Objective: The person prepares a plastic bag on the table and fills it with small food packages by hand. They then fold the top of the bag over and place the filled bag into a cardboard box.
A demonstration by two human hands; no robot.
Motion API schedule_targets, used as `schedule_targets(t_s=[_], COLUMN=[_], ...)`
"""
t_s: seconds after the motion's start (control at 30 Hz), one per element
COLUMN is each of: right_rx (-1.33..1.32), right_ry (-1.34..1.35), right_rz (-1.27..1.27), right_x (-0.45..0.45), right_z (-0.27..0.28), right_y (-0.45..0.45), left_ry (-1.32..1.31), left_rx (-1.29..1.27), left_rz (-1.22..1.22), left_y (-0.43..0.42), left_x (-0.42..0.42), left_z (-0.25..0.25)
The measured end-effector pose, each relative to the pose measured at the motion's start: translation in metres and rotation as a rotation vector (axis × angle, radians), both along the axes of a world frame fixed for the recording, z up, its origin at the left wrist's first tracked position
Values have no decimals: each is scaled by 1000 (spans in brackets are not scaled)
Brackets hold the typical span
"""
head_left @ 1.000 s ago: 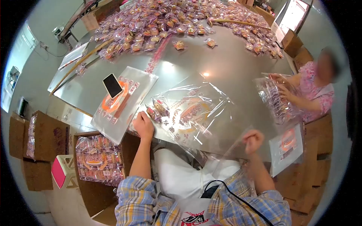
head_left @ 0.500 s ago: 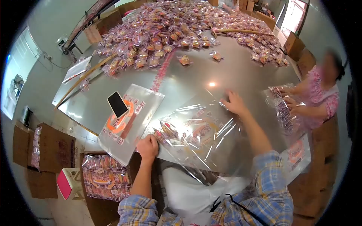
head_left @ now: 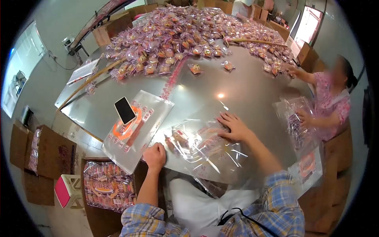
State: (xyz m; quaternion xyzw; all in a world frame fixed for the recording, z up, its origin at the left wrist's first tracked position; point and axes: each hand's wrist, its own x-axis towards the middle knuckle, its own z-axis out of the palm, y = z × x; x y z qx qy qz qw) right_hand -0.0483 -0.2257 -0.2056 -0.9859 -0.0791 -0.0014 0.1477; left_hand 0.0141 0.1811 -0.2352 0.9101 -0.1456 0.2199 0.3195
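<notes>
Clear bag (head_left: 209, 152) lies on the tabletop (head_left: 248, 87); film likely light, slippery, best held by its edge. Right hand (head_left: 235, 127): fingers spread over it (nothing pinched). Left hand (head_left: 154, 156): fingers curled closed beside it; whether on film, cannot tell.

1. A plastic bag (head_left: 205, 152) lies on the table (head_left: 256, 91).
2. Left of the bag: a phone (head_left: 125, 110) on a bag stack (head_left: 138, 138).
3. Below, left of the bag: a pack (head_left: 108, 183) in a carton (head_left: 100, 222).
4. Beyond the bag: a heap of packets (head_left: 169, 37).
5. Right of the bag: a co-worker (head_left: 331, 106).
</notes>
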Motion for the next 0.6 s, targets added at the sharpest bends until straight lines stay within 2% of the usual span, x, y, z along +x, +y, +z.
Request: schedule_targets(t_s=[0.13, 0.3, 0.4, 0.5, 0.6], right_rx=[-65, -134, -174, -91, 210], right_ry=[2, 69, 81, -138, -349], right_rz=[-123, -365, -423, -444, -434], right_x=[-12, -37, -50, -38, 6], right_z=[1, 8, 17, 0, 1], right_y=[-1, -17, -23, -44, -48], left_ry=[4, 31, 83, 157, 133], left_rx=[86, 29, 129, 317, 405], left_rz=[14, 8, 48, 6, -62], left_y=[2, 0, -5, -7, -7], left_x=[1, 1, 1, 8, 22], left_z=[-2, 1, 5, 9, 17])
